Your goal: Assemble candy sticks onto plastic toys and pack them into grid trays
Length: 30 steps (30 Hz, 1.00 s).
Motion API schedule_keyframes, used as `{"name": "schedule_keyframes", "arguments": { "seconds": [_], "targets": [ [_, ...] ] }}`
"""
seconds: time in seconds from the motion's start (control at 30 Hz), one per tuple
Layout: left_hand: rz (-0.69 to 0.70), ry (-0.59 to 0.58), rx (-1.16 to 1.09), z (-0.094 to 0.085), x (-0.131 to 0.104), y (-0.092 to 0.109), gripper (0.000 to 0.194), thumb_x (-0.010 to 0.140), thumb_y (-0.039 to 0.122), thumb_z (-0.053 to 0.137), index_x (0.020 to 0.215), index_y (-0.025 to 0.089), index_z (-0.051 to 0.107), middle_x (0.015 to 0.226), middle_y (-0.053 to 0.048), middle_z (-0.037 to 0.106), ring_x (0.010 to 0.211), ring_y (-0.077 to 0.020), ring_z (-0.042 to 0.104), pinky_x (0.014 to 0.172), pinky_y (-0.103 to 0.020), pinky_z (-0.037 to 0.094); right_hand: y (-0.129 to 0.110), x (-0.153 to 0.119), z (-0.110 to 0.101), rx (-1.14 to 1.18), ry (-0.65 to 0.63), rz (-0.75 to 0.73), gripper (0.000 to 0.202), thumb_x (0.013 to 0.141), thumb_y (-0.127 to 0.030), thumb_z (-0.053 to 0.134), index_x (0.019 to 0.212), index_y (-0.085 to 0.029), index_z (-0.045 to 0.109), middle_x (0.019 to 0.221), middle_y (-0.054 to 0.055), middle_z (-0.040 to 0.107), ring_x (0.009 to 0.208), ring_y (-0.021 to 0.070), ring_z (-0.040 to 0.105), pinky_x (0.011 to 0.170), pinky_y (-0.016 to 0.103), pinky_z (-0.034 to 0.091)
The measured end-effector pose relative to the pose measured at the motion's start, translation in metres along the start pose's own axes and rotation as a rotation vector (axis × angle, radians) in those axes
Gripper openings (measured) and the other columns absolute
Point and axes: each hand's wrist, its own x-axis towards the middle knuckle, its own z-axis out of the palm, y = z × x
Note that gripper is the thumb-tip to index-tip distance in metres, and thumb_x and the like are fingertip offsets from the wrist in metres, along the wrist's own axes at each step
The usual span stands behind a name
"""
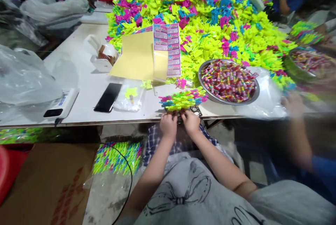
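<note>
A stack of yellow, pink and blue plastic pieces (182, 99) stands at the table's front edge, on or against a dark perforated frame (196, 110). My left hand (168, 125) is at the near left side of the stack, fingers bent inward against its lower edge. Close beside it, my right hand (190, 122) touches the near side of the frame and stack, fingers curled. What the fingertips of either hand pinch is too small to make out. Right of the stack sits a metal bowl (257, 95) full of small wrapped candies.
A large heap of plastic pieces (210, 18) covers the table's back. Label sheets (136, 55), a phone (107, 97), a small plastic bag (130, 99) and a white device (64, 104) lie left. Another person's blurred hand (294, 104) is at right, near a second bowl (301, 65).
</note>
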Motion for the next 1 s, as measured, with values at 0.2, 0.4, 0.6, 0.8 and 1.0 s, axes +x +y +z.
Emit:
{"name": "schedule_keyframes", "arguments": {
  "seconds": [0.2,0.4,0.6,0.8,1.0],
  "targets": [
    [0.017,0.007,0.000,-0.005,0.005,0.002,0.025,0.082,0.033,0.046,0.088,0.016,0.063,0.074,-0.010,0.064,0.079,-0.0259,0.054,0.066,-0.034,0.042,-0.003,0.003,-0.003,-0.036,0.020,-0.032,0.029,0.088,-0.038,0.042,0.088,-0.023,0.066,0.079,0.003,0.068,0.070,0.0139,0.061,0.057,0.021,0.032],
    [0.040,0.028,0.000,-0.006,0.004,-0.003,0.019,0.080,0.028,0.048,0.081,0.017,0.064,0.071,-0.009,0.064,0.080,-0.0258,0.055,0.067,-0.034,0.043,-0.008,0.004,-0.005,-0.036,0.050,-0.042,0.025,0.087,-0.035,0.044,0.092,-0.024,0.066,0.085,0.002,0.068,0.076,0.0139,0.063,0.059,0.020,0.036],
    [0.032,0.046,0.002,-0.003,0.001,-0.005,0.017,0.080,0.026,0.048,0.077,0.020,0.063,0.070,-0.007,0.064,0.081,-0.0249,0.055,0.069,-0.034,0.044,-0.006,0.004,0.002,-0.041,0.045,-0.040,0.027,0.087,-0.031,0.042,0.078,-0.022,0.066,0.077,0.003,0.067,0.068,0.0140,0.061,0.055,0.021,0.034],
    [-0.022,-0.008,0.001,-0.001,0.001,-0.004,0.020,0.079,0.030,0.048,0.075,0.018,0.063,0.072,-0.009,0.063,0.084,-0.0253,0.054,0.072,-0.034,0.045,0.002,0.001,0.009,-0.063,-0.019,-0.050,0.027,0.087,-0.031,0.040,0.079,-0.021,0.064,0.077,0.004,0.066,0.070,0.0153,0.060,0.058,0.022,0.033],
    [-0.046,-0.038,-0.010,-0.008,0.003,-0.001,0.018,0.079,0.029,0.048,0.078,0.019,0.062,0.072,-0.008,0.062,0.082,-0.0256,0.054,0.068,-0.034,0.045,-0.001,0.002,0.006,-0.044,-0.025,-0.090,0.027,0.085,-0.025,0.040,0.074,-0.018,0.064,0.069,0.005,0.065,0.062,0.0159,0.059,0.055,0.023,0.034]
  ]
}}
